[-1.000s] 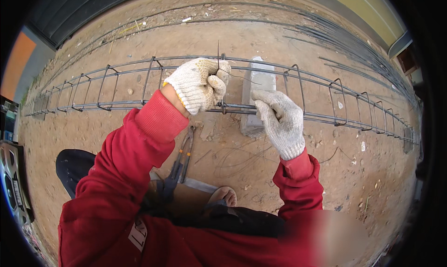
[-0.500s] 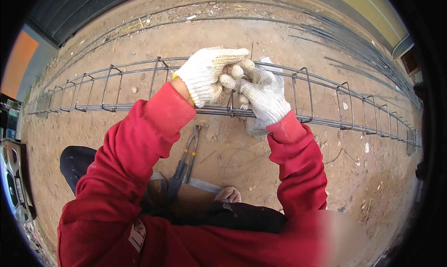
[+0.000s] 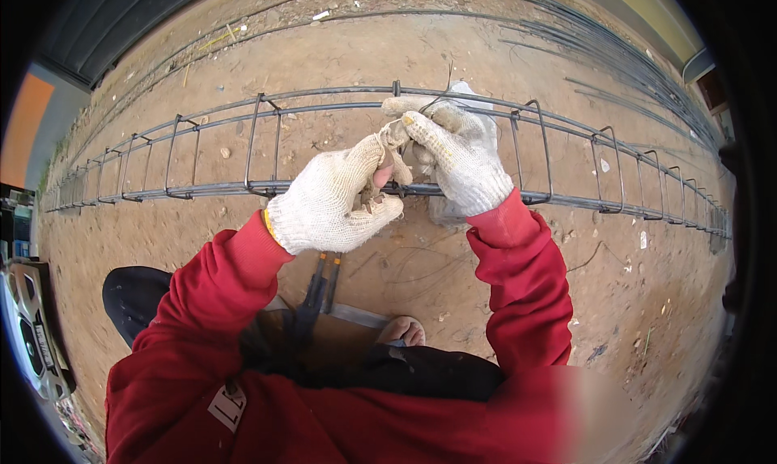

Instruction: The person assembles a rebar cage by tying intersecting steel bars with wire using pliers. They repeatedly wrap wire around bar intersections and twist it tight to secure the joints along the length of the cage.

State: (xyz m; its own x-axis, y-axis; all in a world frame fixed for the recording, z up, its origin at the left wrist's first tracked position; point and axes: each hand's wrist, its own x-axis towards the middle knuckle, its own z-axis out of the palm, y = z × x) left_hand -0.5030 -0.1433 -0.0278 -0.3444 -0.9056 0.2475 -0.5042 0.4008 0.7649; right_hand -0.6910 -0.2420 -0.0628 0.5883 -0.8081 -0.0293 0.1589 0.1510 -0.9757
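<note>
A long rebar cage (image 3: 324, 106) with square stirrups runs across in front of me. Both my hands wear off-white knitted gloves and meet over its middle. My left hand (image 3: 328, 201) lies over the near bars, thumb stretched out and fingers bent up against my right fingertips. A bare fingertip shows through its glove; whatever those bent fingers hold is hidden. My right hand (image 3: 460, 152) pinches with thumb and forefinger above the cage. Thin dark tie wire (image 3: 450, 77) sticks up from its fingers. Behind that hand is a pale translucent piece (image 3: 484, 112), perhaps plastic.
Long-handled cutters (image 3: 324, 286) with orange bands lie by my leg, their head hidden under my left hand. Loose rebar (image 3: 615, 92) lies at the far right. My bare foot (image 3: 402, 332) rests on the dirt ground. A parked car (image 3: 36, 330) stands far left.
My left hand has moved left and nearer to me, turning so its thumb points right. Its glove now covers the cutters' head. My right hand stays near the same spot, its wire showing more.
</note>
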